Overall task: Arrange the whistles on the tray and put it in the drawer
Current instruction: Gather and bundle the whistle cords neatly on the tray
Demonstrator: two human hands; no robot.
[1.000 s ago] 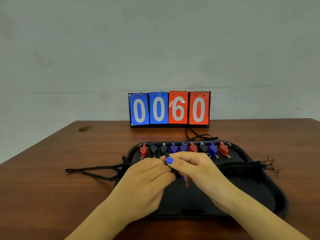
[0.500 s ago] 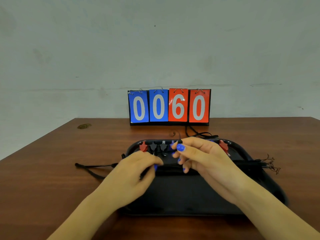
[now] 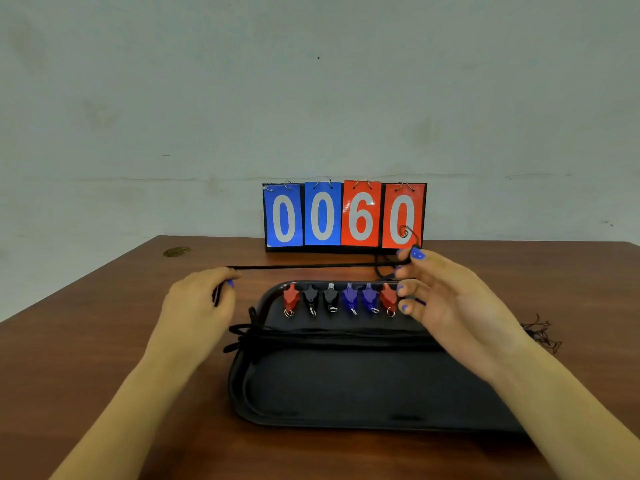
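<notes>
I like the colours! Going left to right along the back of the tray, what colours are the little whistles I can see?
Red plastic whistle → black whistle → second black whistle → blue whistle → second blue whistle → second red whistle. The right hand hides any further ones.

I see a matt black plastic tray (image 3: 346, 386), glossy plastic whistles (image 3: 349, 296) on metal rings, and a polished wood table (image 3: 86, 341).

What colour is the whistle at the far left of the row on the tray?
Red whistle, seen in the head view, the only one.
</notes>
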